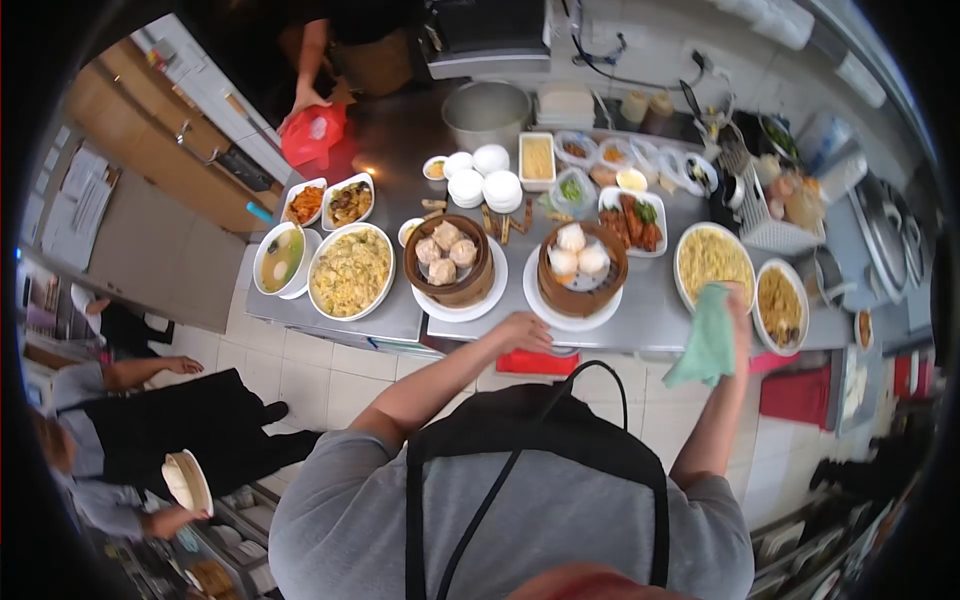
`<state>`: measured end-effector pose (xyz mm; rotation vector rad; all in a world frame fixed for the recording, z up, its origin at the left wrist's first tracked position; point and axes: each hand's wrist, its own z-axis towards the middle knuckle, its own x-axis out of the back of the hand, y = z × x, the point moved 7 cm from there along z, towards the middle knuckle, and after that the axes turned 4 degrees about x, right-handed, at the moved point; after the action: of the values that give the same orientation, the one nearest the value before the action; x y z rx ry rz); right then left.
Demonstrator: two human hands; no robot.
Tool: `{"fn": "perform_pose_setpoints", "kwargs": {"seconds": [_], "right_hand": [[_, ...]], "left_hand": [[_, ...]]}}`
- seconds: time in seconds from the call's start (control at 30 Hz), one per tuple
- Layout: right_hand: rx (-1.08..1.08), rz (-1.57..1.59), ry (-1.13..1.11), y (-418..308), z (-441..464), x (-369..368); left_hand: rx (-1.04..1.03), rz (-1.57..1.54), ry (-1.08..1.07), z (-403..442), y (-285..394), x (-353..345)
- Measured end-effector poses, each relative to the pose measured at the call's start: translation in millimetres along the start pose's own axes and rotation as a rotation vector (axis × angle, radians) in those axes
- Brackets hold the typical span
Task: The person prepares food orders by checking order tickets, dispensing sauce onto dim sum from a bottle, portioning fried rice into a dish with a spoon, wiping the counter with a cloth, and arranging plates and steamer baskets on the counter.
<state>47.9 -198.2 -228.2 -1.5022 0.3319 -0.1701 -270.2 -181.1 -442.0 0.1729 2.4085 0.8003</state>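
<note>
My right hand grips a pale-green cloth beside the white oval plate of yellow food; I'd best bunch its drooping end (food's close). My left hand lies loosely open at the silver metal bench.

2 bamboo stmrs, 2 plates under.
L stmr 4 dmplgs, R stmr 3; 1 grn cloth; 1 soup bowl.

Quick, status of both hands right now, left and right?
Left hand: at the front edge of the counter, nothing visibly held; open or closed can't be told.
Right hand: closed, holding a green cloth.
</note>
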Motion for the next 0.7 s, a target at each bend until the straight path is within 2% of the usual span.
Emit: {"fn": "perform_pose_setpoints", "kwargs": {"seconds": [0.07,0.1,0.13,0.17,0.2,0.23,0.3,0.4,0.43,0.47,0.5,0.6,0.7], "right_hand": [[-0.069,-0.324,-0.171,52.4,-31.0,-15.0],[-0.092,-0.433,-0.29,75.8,-41.6,-24.3],[-0.192,-0.433,-0.259,107.7,-49.8,-19.3],[-0.291,-0.431,-0.229,131.7,-58.6,-12.1],[-0.271,-0.367,-0.175,124.4,-68.7,-17.5],[-0.223,-0.306,-0.125,112.1,-67.8,-30.8],[-0.121,-0.422,-0.013,104.9,-56.8,-34.6],[0.203,-0.599,0.058,101.1,-31.0,-53.1],[0.277,-0.649,0.09,107.3,-24.2,-61.0],[0.278,-0.711,0.108,123.3,-22.9,-69.6],[0.28,-0.772,0.126,134.1,-22.3,-80.7],[0.193,-0.77,0.204,142.9,-67.0,-124.7],[0.267,-0.634,0.196,138.1,-87.4,-145.3]], "left_hand": [[-0.054,0.246,0.17,-12.4,16.0,14.5],[-0.318,0.683,0.158,-18.9,40.2,10.8],[-0.609,1.102,0.27,-30.6,61.9,7.2],[-0.672,0.983,0.576,-51.6,76.6,7.4],[-0.77,0.893,0.577,-57.9,86.0,4.7],[-0.742,0.813,0.554,-59.6,94.1,-0.7],[-0.719,0.731,0.521,-48.8,106.6,-2.9],[-0.748,0.741,0.427,-25.3,110.6,2.4],[-0.656,0.679,0.285,-15.8,107.0,1.6],[-0.561,0.616,0.144,-9.2,101.2,-3.4],[-0.52,0.586,0.109,-14.7,99.0,-10.8],[-0.545,0.561,0.116,-22.9,96.9,-21.3],[-0.532,0.613,0.175,-19.4,96.8,-14.8]]}}
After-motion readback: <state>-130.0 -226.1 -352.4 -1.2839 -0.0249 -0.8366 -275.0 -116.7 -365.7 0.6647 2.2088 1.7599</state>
